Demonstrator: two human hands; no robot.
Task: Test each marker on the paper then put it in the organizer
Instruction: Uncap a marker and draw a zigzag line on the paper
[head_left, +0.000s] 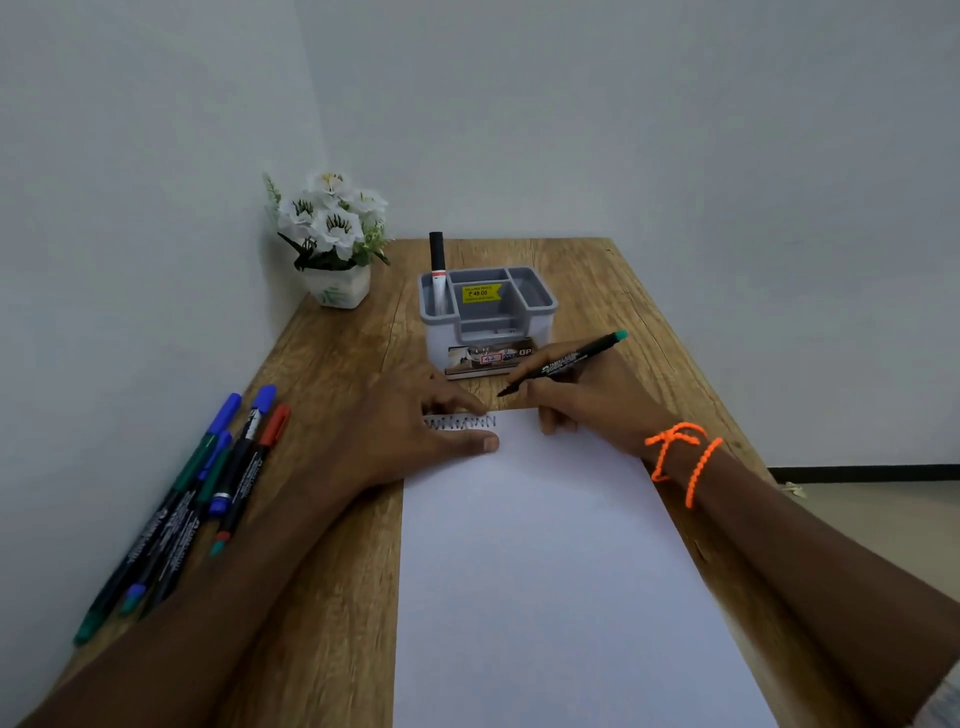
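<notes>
At the paper's (545, 545) top edge, the right hand (587, 400) pinches an uncapped marker (563, 364), tip just above the sheet; the left hand (415, 436), fingers flat, pins the scribbled corner. Testing seemingly continues; next, the organizer (488, 312) at 12 o'clock.

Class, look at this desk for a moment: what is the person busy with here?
A person is testing markers. The right hand holds an uncapped green-ended marker, its tip just above the top edge of the white paper, beside a zigzag scribble. The left hand presses the paper flat near that scribble. One black-capped marker already stands in the grey organizer's left compartment. More markers lie waiting at the table's left edge.
</notes>
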